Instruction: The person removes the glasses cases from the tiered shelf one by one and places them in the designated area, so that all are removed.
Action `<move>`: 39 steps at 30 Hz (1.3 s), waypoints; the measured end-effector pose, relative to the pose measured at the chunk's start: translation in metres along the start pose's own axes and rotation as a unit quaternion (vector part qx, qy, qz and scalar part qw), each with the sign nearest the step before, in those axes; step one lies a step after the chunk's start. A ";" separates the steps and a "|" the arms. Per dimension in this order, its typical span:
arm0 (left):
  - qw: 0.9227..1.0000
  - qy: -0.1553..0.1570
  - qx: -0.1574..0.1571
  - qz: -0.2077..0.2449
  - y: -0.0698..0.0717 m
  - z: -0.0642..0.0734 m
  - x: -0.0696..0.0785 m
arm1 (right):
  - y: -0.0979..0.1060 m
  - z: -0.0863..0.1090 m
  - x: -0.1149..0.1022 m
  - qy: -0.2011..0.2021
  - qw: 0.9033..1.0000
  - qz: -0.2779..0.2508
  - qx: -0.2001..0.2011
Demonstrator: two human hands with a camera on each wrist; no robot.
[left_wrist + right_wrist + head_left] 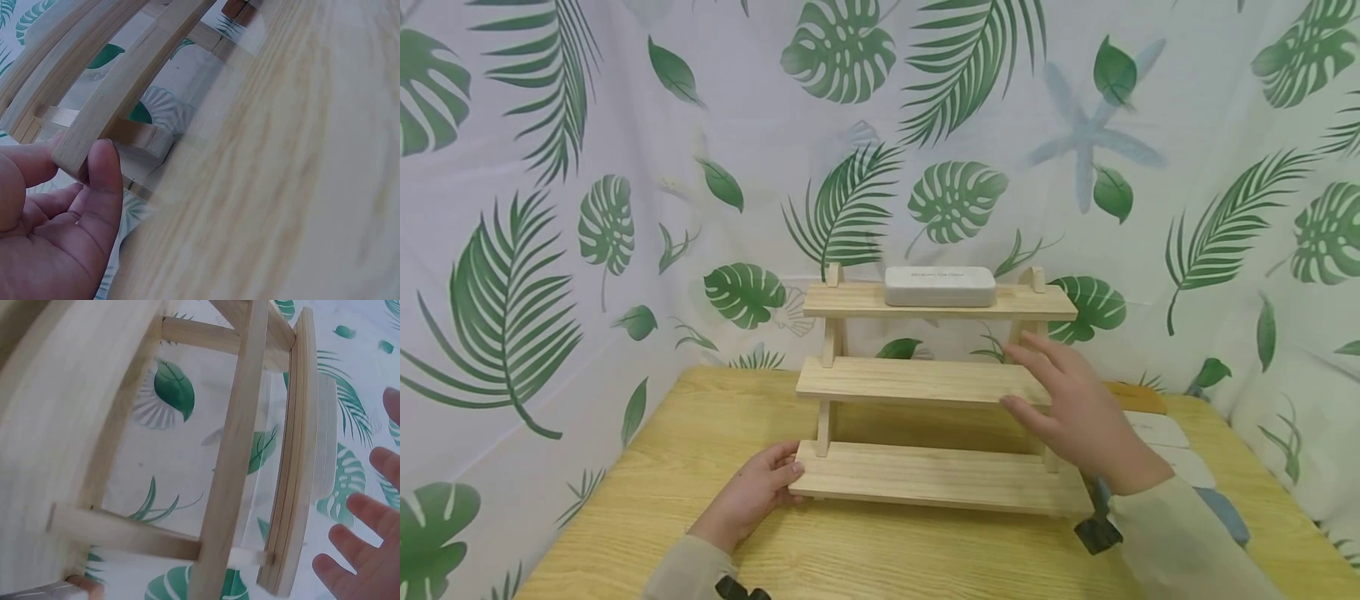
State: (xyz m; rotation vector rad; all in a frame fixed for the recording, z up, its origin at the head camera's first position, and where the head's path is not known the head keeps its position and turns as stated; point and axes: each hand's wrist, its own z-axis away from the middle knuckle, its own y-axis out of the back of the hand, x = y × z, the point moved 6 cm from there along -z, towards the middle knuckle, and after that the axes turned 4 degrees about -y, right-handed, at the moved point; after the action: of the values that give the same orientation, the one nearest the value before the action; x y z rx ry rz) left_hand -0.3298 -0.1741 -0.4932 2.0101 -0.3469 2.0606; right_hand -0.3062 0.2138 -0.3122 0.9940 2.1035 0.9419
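A three-tier wooden display shelf (pixel 925 379) stands on the table, its steps rising toward the back. On its top board lies a white oblong case (pixel 940 286) with small print on the lid. My left hand (pixel 760 493) pinches the left end of the bottom board; in the left wrist view the thumb (pixel 105 165) presses the board's edge and the fingers lie at its end. My right hand (pixel 1078 408) holds nothing and is raised in front of the shelf's right side, overlapping the middle board in the head view. Its fingers (pixel 369 512) are spread in the right wrist view.
Right of the shelf, partly behind my right arm, several flat cases lie in a row: an orange one (pixel 1138 397), white ones (pixel 1157 428) and a blue one (pixel 1225 512). Leaf-printed cloth (pixel 737 125) hangs behind and beside the wooden table (pixel 647 517).
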 end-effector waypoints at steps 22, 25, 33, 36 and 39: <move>1.000 0.001 -0.004 0.001 -0.001 -0.001 -0.002 | -0.013 -0.062 -0.001 -0.030 0.999 -0.023 -0.005; 1.000 -0.001 -0.003 0.001 -0.001 -0.001 -0.003 | -0.012 -0.073 0.000 -0.034 0.999 -0.021 -0.010; 1.000 0.000 -0.004 -0.002 0.000 -0.003 -0.004 | -0.015 -0.096 0.002 -0.069 0.996 -0.021 -0.057; 1.000 -0.003 -0.005 -0.002 0.000 -0.003 -0.005 | -0.017 -0.104 0.005 -0.070 0.995 -0.018 -0.063; 1.000 -0.006 -0.004 0.002 0.000 -0.003 -0.005 | -0.019 -0.110 0.008 -0.078 0.994 -0.012 -0.071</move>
State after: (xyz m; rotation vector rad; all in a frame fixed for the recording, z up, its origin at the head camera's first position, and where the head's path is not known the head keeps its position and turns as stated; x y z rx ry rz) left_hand -0.3324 -0.1730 -0.4986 2.0197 -0.3608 2.0456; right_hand -0.4019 0.1750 -0.2681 0.9358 1.8878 0.9549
